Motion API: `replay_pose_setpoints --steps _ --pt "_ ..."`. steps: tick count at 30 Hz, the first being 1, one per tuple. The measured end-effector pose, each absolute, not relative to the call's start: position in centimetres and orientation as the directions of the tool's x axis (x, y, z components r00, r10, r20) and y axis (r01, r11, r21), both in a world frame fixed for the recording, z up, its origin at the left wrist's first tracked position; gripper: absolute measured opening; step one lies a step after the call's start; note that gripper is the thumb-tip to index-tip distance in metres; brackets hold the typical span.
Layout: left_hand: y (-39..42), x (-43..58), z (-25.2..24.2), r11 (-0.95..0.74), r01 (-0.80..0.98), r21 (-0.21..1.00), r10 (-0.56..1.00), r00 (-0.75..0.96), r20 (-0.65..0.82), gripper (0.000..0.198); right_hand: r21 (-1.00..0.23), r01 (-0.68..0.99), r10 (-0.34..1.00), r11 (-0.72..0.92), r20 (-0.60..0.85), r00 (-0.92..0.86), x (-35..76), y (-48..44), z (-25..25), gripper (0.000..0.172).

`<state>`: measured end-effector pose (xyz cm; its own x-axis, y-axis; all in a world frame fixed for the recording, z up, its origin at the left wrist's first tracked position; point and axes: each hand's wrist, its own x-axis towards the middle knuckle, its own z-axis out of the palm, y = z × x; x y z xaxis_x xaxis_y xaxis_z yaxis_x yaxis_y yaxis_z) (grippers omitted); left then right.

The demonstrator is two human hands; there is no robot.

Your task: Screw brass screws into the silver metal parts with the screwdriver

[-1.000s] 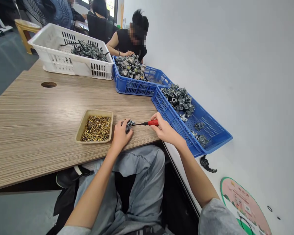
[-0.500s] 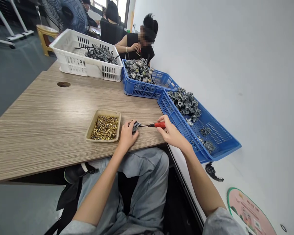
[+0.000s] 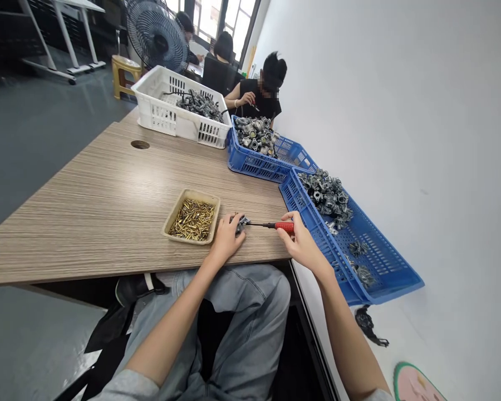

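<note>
Left hand point(image 3: 227, 239) grasping a small metal part point(image 3: 244, 222) near the worktop's point(image 3: 87, 211) right front corner, right hand point(image 3: 299, 240) gripping a red-handled screwdriver point(image 3: 284, 226) pointed at it, tray point(image 3: 176, 211) of brass-coloured pins point(image 3: 192, 220) beside the left hand, pink disc point(image 3: 415, 384) partly cut off

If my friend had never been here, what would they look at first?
Probably the red-handled screwdriver in the person's right hand, its thin shaft pointing at the small grey part in the left hand. Next, maybe the shiny gold-coloured pieces in the tan tray, on the table just left of that hand. Then the big blue crate at the right, with its pile of grey parts.
</note>
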<state>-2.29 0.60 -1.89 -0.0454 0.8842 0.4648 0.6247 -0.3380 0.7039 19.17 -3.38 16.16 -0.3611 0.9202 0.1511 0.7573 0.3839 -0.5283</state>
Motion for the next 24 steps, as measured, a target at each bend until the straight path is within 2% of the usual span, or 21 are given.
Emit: replay_pose_setpoints --steps 3,5,8,10,12,15,18,21,24 --pt "0.5 -2.3 -1.8 -0.333 0.624 0.707 0.886 -0.05 0.462 0.056 -0.537 0.736 0.906 0.412 0.154 -0.394 19.1 -3.3 16.2 0.02" --pt "0.5 -2.3 -1.7 -0.332 0.624 0.707 0.884 -0.055 0.464 0.056 -0.488 0.787 0.926 0.377 0.185 -0.329 18.9 -3.2 16.0 0.017" --pt "0.4 -2.2 -1.6 -0.329 0.628 0.705 0.886 -0.053 0.461 0.055 -0.399 0.877 0.957 0.266 0.22 -0.19 18.7 -3.0 15.6 0.024" --pt "0.3 -2.2 -1.5 -0.323 0.629 0.707 0.89 -0.052 0.453 0.055 -0.373 0.898 0.962 0.235 0.218 -0.161 18.6 -3.0 15.5 0.028" --pt "0.2 -2.3 -1.4 -0.32 0.625 0.712 0.893 -0.053 0.447 0.055 -0.409 0.87 0.958 0.274 0.2 -0.208 18.8 -3.0 15.6 0.027" --pt "0.1 -2.3 -1.3 -0.322 0.618 0.718 0.894 -0.052 0.446 0.055 -0.545 0.753 0.928 0.369 0.168 -0.333 19.1 -3.0 15.8 0.024" --pt "0.1 -2.3 -1.3 -0.319 0.618 0.718 0.894 -0.056 0.445 0.056 -0.614 0.688 0.911 0.387 0.14 -0.388 19.5 -3.0 15.8 0.025" --pt "0.1 -2.2 -1.4 -0.317 0.617 0.72 0.892 -0.063 0.448 0.056 -0.56 0.736 0.924 0.379 0.19 -0.331 19.6 -2.8 15.3 0.021" --pt "0.1 -2.2 -1.4 -0.317 0.614 0.723 0.889 -0.074 0.452 0.057 -0.466 0.816 0.934 0.342 0.26 -0.244 19.5 -2.7 14.8 0.026"
